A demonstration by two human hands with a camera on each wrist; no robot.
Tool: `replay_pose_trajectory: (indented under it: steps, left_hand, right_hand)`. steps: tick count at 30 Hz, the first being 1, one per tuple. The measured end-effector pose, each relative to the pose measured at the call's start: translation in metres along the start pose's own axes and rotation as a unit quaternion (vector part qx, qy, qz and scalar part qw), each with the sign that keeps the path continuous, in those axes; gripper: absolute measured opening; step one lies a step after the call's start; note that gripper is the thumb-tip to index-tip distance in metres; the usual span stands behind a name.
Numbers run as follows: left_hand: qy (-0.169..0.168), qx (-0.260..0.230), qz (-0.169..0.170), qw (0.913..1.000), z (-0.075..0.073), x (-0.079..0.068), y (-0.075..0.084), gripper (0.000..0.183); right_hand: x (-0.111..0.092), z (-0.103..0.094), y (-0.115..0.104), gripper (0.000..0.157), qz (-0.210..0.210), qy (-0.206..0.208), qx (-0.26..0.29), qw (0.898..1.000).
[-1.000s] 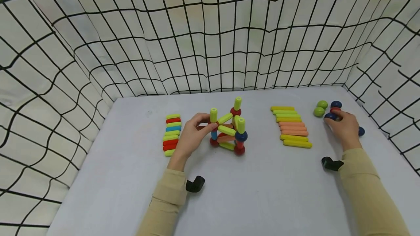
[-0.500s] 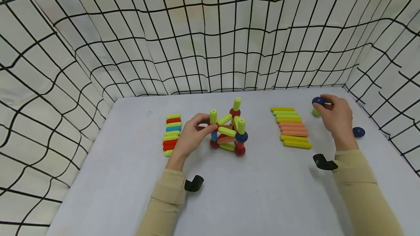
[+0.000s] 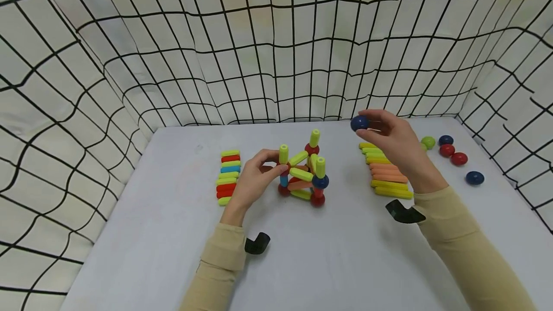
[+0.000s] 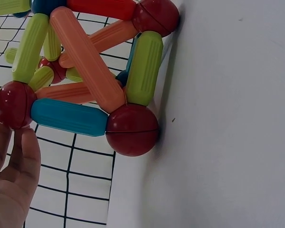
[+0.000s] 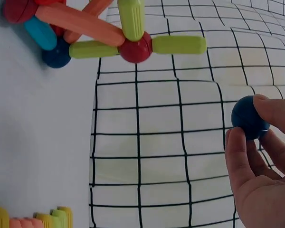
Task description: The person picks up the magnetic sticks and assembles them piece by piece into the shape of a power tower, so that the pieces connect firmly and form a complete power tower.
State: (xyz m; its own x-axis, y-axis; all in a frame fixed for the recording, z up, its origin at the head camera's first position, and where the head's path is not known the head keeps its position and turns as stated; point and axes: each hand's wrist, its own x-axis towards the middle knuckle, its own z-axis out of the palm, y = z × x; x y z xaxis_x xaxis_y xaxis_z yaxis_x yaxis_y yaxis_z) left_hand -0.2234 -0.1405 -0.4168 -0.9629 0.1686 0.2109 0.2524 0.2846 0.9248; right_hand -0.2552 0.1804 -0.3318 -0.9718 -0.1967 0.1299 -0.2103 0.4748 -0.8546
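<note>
A frame of coloured rods and balls (image 3: 301,174) stands on the white table, with lime rods pointing up from its top balls. My left hand (image 3: 255,176) grips its upper left corner, fingers and thumb around a red ball (image 4: 14,104); a blue rod (image 4: 69,117) runs from that ball down to a lower red ball (image 4: 133,130). Raised above the rods on the right, my right hand (image 3: 397,143) pinches a dark blue ball (image 3: 359,123) between thumb and fingertips. In the right wrist view the same ball (image 5: 250,117) is apart from the frame's protruding lime rod (image 5: 179,44).
Left of the frame lies a column of short lime, red and blue rods (image 3: 230,169). Longer yellow and orange rods (image 3: 389,178) lie to the right, partly under my right hand. Loose green, red (image 3: 459,159) and blue balls sit at far right. Black-lined white walls (image 3: 276,52) enclose the table.
My right hand has picked up a blue ball from the far right group and carried it left and up, over the long rods. The left hand keeps its grip on the frame.
</note>
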Motion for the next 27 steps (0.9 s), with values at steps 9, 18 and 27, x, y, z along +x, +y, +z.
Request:
replay_pose_trajectory:
  steps: [9, 18, 27]
  left_hand:
    - [0.008, 0.011, 0.001, 0.9999, -0.002, -0.002, 0.000, 0.031]
    - [0.010, 0.004, 0.002, 0.9999, -0.005, -0.003, -0.002, 0.030]
    - [-0.005, -0.012, 0.015, 0.9998, 0.001, 0.000, -0.002, 0.028]
  right_hand:
    - [0.020, 0.036, -0.016, 0.046, -0.054, -0.075, 0.037, 0.995]
    - [0.038, 0.053, -0.025, 0.045, -0.062, -0.115, 0.049, 0.990]
    - [0.036, 0.050, -0.022, 0.049, -0.051, -0.120, 0.067, 0.989]
